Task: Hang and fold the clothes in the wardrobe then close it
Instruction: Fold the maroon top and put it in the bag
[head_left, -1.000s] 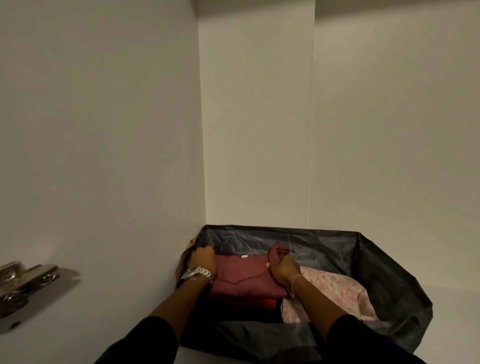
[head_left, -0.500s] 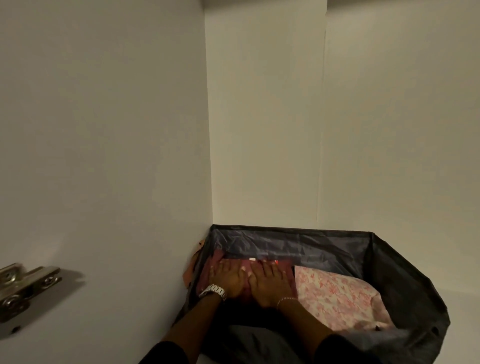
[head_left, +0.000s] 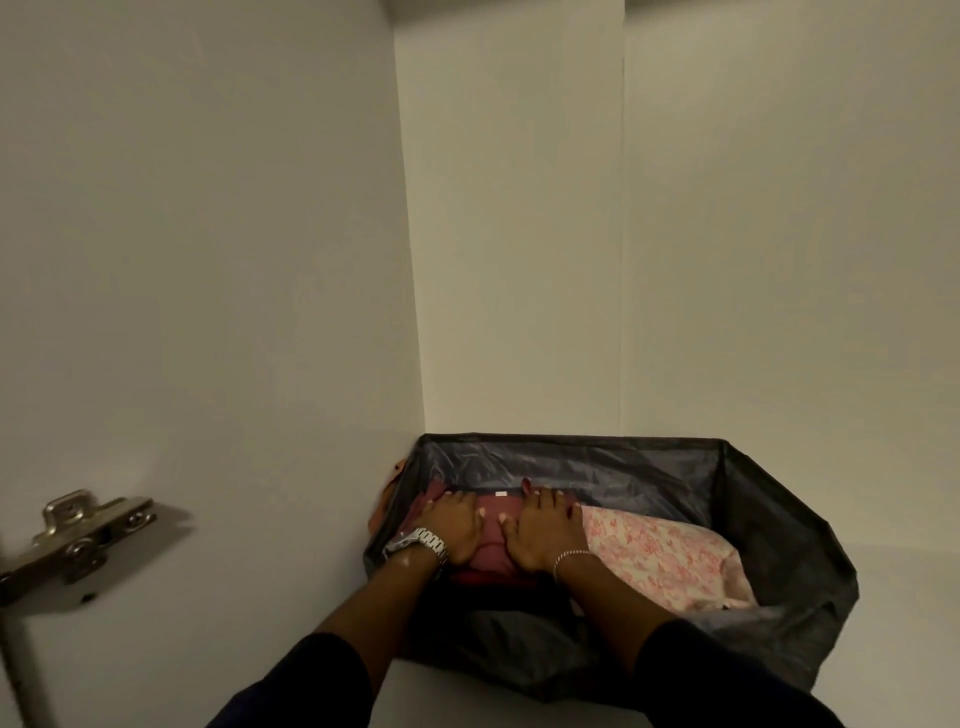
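Both hands now lie flat, palms down and fingers straight, on the folded maroon garment (head_left: 493, 535): the left hand (head_left: 454, 527) with its silver watch (head_left: 418, 543) at about 9 o'clock of the garment, the right hand (head_left: 540, 530) with a thin bracelet (head_left: 571, 556) at about 3 o'clock. A second ago each hand was clenched on an edge of that garment, lowering it; half a second ago the fingers had released and spread side by side over its middle; now they have slid a little apart toward the two sides, which reads as smoothing and pressing the piece down. The garment sits in the left half of the dark fabric storage bin (head_left: 769, 525), on top of something red just showing at its 6 o'clock edge, with a pink floral folded cloth (head_left: 665, 561) touching it at 3 o'clock. The bin stands in the back left corner of the white wardrobe (head_left: 519, 234), and a metal door hinge (head_left: 78, 540) shows far out at 9 o'clock. By my judgement this piece is stowed, so the hands can withdraw for the next garment or to close the door.
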